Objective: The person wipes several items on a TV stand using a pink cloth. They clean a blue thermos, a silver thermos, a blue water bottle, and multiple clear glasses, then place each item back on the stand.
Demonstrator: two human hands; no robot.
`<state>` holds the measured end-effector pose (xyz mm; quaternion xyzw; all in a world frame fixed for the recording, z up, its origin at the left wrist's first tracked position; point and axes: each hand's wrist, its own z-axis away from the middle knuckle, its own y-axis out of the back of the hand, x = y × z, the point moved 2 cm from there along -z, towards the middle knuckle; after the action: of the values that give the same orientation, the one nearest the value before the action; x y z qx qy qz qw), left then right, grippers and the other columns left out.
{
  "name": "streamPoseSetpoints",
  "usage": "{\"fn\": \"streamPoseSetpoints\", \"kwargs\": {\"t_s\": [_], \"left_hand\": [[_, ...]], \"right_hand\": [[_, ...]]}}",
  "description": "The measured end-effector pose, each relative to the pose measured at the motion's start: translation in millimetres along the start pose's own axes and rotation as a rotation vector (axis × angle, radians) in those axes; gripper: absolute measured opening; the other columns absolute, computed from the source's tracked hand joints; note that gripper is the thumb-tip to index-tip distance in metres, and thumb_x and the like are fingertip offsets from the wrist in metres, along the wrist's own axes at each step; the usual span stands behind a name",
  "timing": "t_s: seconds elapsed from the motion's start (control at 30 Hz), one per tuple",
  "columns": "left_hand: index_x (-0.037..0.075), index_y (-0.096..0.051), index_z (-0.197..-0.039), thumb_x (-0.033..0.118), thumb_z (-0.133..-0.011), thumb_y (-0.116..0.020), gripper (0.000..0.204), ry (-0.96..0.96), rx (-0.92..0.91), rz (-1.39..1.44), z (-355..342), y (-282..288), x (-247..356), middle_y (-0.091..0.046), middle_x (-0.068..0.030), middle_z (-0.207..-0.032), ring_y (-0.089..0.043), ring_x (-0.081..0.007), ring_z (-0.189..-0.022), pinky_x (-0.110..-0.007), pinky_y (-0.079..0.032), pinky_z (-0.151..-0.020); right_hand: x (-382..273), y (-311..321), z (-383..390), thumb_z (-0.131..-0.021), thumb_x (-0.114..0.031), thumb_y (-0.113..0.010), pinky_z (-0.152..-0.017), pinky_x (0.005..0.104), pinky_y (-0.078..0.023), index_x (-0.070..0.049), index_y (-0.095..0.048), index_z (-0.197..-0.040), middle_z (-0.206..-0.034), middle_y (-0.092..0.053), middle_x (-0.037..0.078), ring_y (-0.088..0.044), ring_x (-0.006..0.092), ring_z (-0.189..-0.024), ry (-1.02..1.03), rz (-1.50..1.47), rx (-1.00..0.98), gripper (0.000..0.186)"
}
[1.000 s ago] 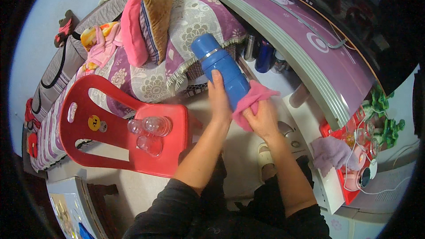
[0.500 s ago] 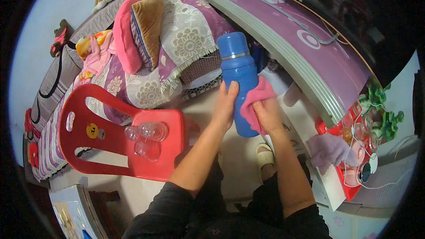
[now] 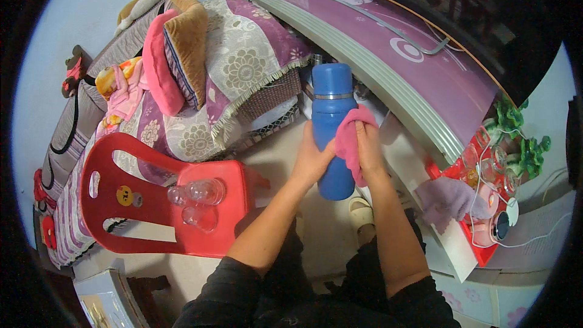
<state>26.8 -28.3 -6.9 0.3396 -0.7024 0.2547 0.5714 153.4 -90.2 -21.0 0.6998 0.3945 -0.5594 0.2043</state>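
A blue thermos flask (image 3: 334,112) with a blue cup lid and a metal ring stands nearly upright in front of me, held off the floor. My left hand (image 3: 313,157) grips its left side, the thumb lying across the front. Against its right side my right hand (image 3: 367,149) presses a pink cloth (image 3: 350,140), fingers closed on the cloth. The flask's back is hidden.
To the left is a red plastic chair (image 3: 237,200) with clear glass vessels (image 3: 203,193) on its seat. A purple-topped cabinet (image 3: 419,76) with a television stands at the right. Beside it, a red tray (image 3: 484,256) holds cups; a lilac cloth (image 3: 446,200) hangs nearby.
The flask has gone from leaning left to nearly upright, sitting a little lower in view. My right hand with the cloth has shifted up along its side.
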Motion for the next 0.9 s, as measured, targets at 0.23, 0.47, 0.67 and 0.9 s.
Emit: {"fn": "streamPoseSetpoints", "kwargs": {"t_s": [0.23, 0.47, 0.67, 0.9], "left_hand": [[-0.002, -0.029, -0.129, 0.038, -0.065, -0.075, 0.088, -0.121, 0.03, -0.568, 9, -4, 6, -0.05, -0.0257, -0.115, -0.052, -0.0352, -0.105, -0.039, -0.043, -0.087], [-0.002, -0.028, -0.13, 0.036, -0.067, -0.074, 0.087, -0.154, -0.023, -0.536, 8, 5, 13, -0.048, -0.023, -0.119, -0.051, -0.0305, -0.107, -0.038, -0.041, -0.09], [-0.002, -0.034, -0.127, 0.044, -0.07, -0.07, 0.082, 0.014, -0.205, 0.017, 10, 10, 16, -0.051, -0.0184, -0.114, -0.052, -0.0246, -0.104, -0.037, -0.042, -0.089], [0.0, -0.03, -0.132, 0.055, -0.071, -0.066, 0.089, 0.325, -0.542, 0.211, 14, 17, 23, -0.05, -0.0139, -0.118, -0.051, -0.0211, -0.105, -0.035, -0.041, -0.09]], "right_hand": [[-27, -1, -5, -0.089, -0.019, -0.053, -0.079, 0.0293, -0.045, -0.002, -0.054, -0.105, -0.097, -0.057, 0.005, -0.054, 0.015, -0.089, -0.032, 0.037, 0.054, 0.023], [-43, -10, -2, -0.085, -0.011, -0.058, -0.078, 0.0278, -0.046, -0.003, -0.056, -0.101, -0.096, -0.058, 0.004, -0.055, 0.0132, -0.088, 0.03, -0.101, 0.011, 0.018], [-55, -7, -3, -0.083, -0.006, -0.059, -0.081, 0.0263, -0.045, -0.001, -0.053, -0.106, -0.103, -0.056, 0.006, -0.054, 0.0124, -0.091, 0.085, -0.204, 0.057, 0.024], [-69, 10, -10, -0.079, -0.005, -0.056, -0.079, 0.0248, -0.044, -0.002, -0.052, -0.11, -0.104, -0.054, 0.005, -0.052, 0.0112, -0.09, 0.044, -0.318, -0.06, 0.031]]}}
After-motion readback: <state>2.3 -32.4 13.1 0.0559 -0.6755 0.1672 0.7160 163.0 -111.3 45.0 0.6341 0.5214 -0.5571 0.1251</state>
